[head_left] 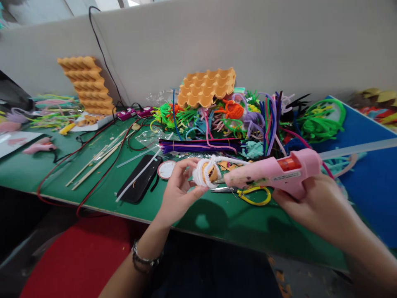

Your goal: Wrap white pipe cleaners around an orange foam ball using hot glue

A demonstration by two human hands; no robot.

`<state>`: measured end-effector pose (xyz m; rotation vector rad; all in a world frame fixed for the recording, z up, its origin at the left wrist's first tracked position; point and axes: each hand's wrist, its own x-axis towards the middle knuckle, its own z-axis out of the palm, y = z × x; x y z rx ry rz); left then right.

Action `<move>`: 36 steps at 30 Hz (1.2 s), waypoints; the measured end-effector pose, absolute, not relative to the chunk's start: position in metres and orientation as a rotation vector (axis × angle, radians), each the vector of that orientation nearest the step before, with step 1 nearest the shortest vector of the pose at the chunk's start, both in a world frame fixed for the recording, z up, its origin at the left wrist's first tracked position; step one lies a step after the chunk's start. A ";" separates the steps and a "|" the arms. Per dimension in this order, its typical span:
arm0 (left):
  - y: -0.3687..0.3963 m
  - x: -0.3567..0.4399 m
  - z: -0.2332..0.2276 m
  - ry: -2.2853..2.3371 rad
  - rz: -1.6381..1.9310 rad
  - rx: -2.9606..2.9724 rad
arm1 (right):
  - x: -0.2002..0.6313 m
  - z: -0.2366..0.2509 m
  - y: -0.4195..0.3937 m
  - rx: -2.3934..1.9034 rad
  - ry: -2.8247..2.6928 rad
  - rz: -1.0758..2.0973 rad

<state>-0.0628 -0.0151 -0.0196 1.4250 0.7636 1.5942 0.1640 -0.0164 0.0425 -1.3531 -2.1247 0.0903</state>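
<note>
Gripping a small ball wrapped in white pipe cleaner (pixel 206 171), the left hand (pixel 180 188) holds it above the near edge of the green surface (pixel 217 217). The right hand (pixel 313 205) is closed around a pink glue gun (pixel 274 174), its nozzle touching the ball. Yellow-handled scissors (pixel 252 195) lie just beneath, and a heap of pipe cleaners (pixel 235 120) sits toward the far edge.

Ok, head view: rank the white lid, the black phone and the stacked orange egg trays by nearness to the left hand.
From the left hand:
1. White lid, just left of the fingers.
2. Black phone, further left on the green table.
3. Stacked orange egg trays, far back left by the wall.
</note>
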 end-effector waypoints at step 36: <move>-0.013 -0.062 -0.019 0.757 1.599 1.408 | 0.168 0.039 -0.016 -1.334 -2.167 0.098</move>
